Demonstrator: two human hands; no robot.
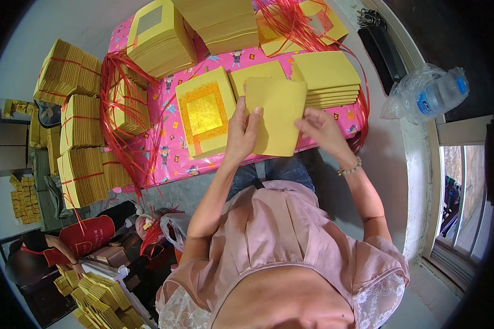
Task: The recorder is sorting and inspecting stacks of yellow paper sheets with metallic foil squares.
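My left hand point(242, 130) grips the left side of a plain yellow paper bundle point(277, 118), thumb on its front face. At the bundle's right edge my right hand point(321, 129) is closed, fingertips pinched at the paper. How many sheets are in it I cannot tell. Left of it lies a stack of yellow paper with a gold foil square point(206, 115) on an orange printed patch. Behind the held bundle, another yellow stack point(258, 71) is partly covered. Layered yellow bundles point(330, 82) are piled just to the right.
A pink patterned cloth point(170, 159) covers the table. Tall yellow stacks point(162, 46) stand at its back. Red strings point(112, 93) hang over tied bundles on the left. A plastic bottle point(442, 96) lies at the right. A co-worker's arm point(63, 249) reaches among paper bundles at lower left.
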